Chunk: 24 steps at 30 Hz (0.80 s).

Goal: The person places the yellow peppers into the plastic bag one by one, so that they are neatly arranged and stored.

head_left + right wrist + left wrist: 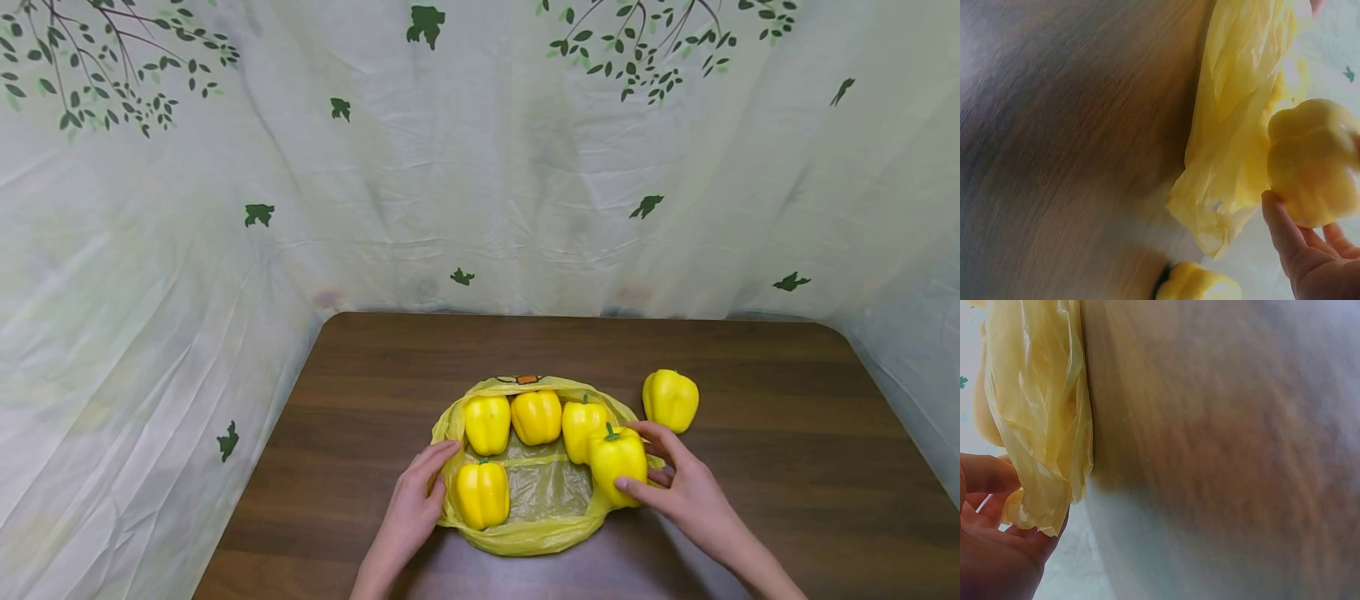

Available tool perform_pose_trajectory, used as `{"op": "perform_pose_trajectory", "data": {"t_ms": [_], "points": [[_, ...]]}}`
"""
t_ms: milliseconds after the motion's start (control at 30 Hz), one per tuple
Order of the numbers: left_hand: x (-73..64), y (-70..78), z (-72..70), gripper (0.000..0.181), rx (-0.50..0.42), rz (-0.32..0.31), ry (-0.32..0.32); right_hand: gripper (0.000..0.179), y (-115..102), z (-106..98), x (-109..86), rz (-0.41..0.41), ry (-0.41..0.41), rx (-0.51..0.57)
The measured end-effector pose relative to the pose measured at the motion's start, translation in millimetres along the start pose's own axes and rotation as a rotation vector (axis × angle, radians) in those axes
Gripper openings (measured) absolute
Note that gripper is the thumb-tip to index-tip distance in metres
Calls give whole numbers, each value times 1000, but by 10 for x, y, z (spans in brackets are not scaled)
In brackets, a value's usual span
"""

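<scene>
The yellow bell pepper (pixel 617 461) that I hold sits at the right edge of the yellow plastic bag (pixel 551 533), upright, with its green stem pointing up and a little away from me. My right hand (pixel 678 483) grasps it from the right side: the thumb lies low on its front and the other fingers curl behind it. In the right wrist view the same pepper (pixel 1313 162) is between my fingertips, just over the bag's crumpled rim (pixel 1229 156).

My left hand (pixel 416 500) is at the opposite, left edge of the bag, fingers stretched and pressing on the rim; whether it pinches the film I cannot tell surely. In the left wrist view the bag (pixel 1038 419) lies against my palm.

Between my hands, one pepper (pixel 481 493) lies inside the bag close to my left hand. Further from me three peppers stand in a row: (pixel 487 423), (pixel 536 417), (pixel 582 427). The last pepper (pixel 670 399) stands outside the bag on the brown desk (pixel 787 450), just beyond my right hand, so this hand is clearly the nearer one to it.
</scene>
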<state>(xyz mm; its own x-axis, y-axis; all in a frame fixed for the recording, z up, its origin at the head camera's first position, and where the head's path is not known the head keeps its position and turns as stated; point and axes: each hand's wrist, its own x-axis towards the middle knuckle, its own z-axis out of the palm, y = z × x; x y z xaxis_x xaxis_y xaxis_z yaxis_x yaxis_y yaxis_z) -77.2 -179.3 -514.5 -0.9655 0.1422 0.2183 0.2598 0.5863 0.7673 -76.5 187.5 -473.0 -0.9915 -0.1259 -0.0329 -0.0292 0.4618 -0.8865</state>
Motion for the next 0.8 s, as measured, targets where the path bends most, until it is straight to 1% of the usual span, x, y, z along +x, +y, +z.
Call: {"op": "perform_pose_trajectory", "data": {"t_ms": [167,333,533,700,800], "points": [[-4,1,-5,47,2,-7,-3,73,-10,69,13,-15,-20,50],[-5,8,-6,47,-8,-1,-1,72,-42,132,17,7,-35,84],[-5,7,-2,47,-10,7,5,69,-78,212,26,21,-53,97],[-3,6,1,47,-5,9,9,68,-85,289,30,28,-80,169],[1,7,4,47,-3,12,11,68,-81,334,42,28,-87,185]]}}
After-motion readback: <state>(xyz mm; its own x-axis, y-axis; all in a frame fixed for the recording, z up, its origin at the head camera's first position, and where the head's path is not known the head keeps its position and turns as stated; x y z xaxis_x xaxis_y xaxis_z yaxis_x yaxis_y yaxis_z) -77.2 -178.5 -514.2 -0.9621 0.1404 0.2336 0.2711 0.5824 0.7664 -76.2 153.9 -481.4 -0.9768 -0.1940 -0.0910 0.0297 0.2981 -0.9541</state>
